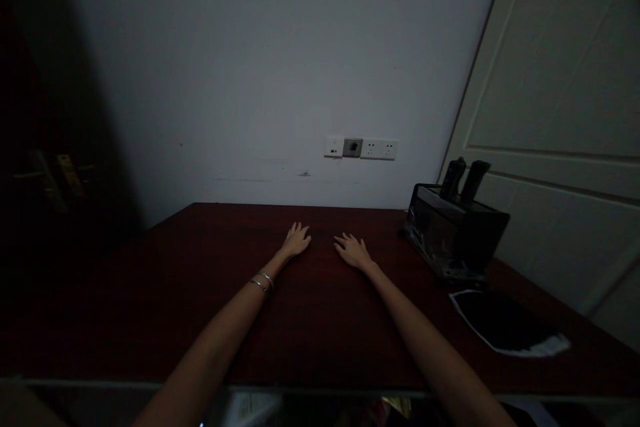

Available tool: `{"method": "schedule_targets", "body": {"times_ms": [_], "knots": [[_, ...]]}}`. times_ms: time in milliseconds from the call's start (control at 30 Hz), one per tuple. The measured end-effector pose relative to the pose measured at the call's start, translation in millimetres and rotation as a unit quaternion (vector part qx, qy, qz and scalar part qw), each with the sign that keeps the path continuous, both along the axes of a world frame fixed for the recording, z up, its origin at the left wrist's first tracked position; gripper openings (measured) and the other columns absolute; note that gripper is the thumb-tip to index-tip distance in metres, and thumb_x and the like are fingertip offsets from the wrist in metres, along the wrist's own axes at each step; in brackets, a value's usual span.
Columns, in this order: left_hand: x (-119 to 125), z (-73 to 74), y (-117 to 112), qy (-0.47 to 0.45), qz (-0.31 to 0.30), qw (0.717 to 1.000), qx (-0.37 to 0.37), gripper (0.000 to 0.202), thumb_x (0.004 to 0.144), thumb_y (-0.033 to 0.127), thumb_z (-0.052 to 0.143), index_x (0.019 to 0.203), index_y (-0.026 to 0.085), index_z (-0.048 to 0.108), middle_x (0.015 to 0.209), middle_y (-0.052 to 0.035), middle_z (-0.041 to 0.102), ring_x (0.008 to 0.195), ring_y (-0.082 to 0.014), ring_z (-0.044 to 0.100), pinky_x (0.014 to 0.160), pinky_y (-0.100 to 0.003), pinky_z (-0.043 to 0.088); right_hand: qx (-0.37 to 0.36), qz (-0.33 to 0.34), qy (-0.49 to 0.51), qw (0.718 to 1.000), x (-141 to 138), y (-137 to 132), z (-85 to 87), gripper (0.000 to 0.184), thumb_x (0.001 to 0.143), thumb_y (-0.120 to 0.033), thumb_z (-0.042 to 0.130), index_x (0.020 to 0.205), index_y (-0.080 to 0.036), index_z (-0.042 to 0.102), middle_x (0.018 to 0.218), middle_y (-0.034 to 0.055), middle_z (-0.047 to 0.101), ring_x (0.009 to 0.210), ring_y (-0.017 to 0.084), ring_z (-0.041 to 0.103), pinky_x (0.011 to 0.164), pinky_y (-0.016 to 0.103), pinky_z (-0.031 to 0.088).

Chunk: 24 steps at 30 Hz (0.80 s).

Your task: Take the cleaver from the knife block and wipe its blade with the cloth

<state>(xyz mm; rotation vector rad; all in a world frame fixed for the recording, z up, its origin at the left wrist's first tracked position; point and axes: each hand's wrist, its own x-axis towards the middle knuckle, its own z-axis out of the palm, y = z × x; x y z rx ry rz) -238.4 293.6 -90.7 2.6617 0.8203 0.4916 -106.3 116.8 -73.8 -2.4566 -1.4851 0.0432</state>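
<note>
Both arms stretch forward over a dark red wooden table. My left hand lies palm down on the tabletop with its fingers spread, and bracelets circle that wrist. A short gap to the right, my right hand also rests palm down, fingers apart and pointing inward. Neither hand holds anything. The nearest object to my right hand is a black box-like holder with two dark upright pieces sticking out of its top; the dim light hides what they are.
A black flat sheet with a white edge lies at the table's right. Wall sockets sit above the back edge. A pale panelled door stands along the right, and a dark door with a handle is at the left.
</note>
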Motion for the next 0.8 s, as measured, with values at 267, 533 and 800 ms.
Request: {"method": "schedule_targets", "body": {"times_ms": [267,533,800], "knots": [[-3,0.2,-6,0.018,-0.026,0.999,0.015,0.047,0.085,0.035,0.037,0.129,0.018,0.044,0.141,-0.0113,0.032,0.133,-0.0256,0.022,0.107,-0.041,0.016,-0.001,-0.002,-0.004,1.000,-2,-1,1.3,0.051,0.089,-0.049,0.025,0.133,-0.027,0.038,0.145,0.0075,0.028,0.133,0.027,0.020,0.103,0.052,0.011],[-5,1.7,-8,-0.004,-0.027,1.000,0.003,0.043,0.084,0.034,0.042,0.123,0.020,0.050,0.139,-0.0107,0.037,0.132,-0.0262,0.025,0.106,-0.041,0.017,0.029,-0.002,0.028,0.999,-5,-2,2.9,0.049,0.087,-0.047,0.032,0.130,-0.025,0.043,0.144,0.0086,0.030,0.133,0.027,0.021,0.104,0.053,0.010],[-5,2.7,-9,-0.004,-0.029,1.000,0.008,0.043,0.084,0.033,0.042,0.123,0.018,0.051,0.138,-0.0134,0.037,0.131,-0.0275,0.026,0.106,-0.042,0.017,0.208,0.024,0.108,0.972,-5,-17,34.5,0.043,0.083,-0.041,0.041,0.114,-0.017,0.058,0.126,0.0111,0.053,0.120,0.024,0.044,0.101,0.043,0.029]]}}
